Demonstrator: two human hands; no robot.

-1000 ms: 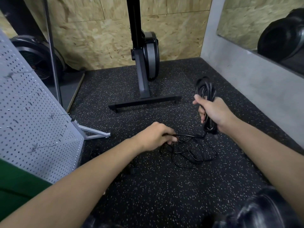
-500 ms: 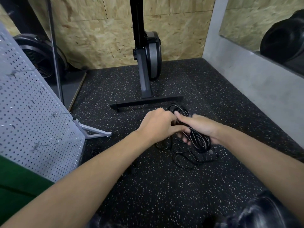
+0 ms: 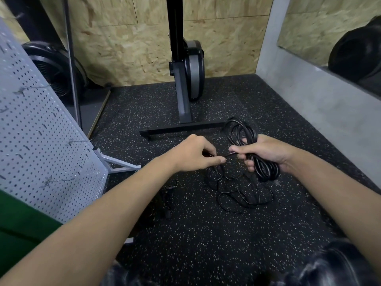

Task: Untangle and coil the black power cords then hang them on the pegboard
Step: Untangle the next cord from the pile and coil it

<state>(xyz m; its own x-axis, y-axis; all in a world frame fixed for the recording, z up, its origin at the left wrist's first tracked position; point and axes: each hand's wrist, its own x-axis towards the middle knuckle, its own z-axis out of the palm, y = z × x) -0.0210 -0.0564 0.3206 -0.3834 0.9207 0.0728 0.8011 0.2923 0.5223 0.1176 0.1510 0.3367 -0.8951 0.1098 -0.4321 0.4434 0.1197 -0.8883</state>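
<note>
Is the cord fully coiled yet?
Partly: the right hand grips a coiled bundle, while loose cord lies tangled on the floor.

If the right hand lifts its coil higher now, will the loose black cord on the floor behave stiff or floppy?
Probably floppy: the loose cord lies in slack, overlapping loops on the floor. It may snag, since those loops cross each other. The coil in the right hand looks light enough for one hand.

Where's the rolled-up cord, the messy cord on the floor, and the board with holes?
Rolled-up cord (image 3: 266,170): head view, lower loops.
Messy cord (image 3: 247,198): head view, tangled middle.
Pegboard (image 3: 41,141): head view, perforated face.
</note>
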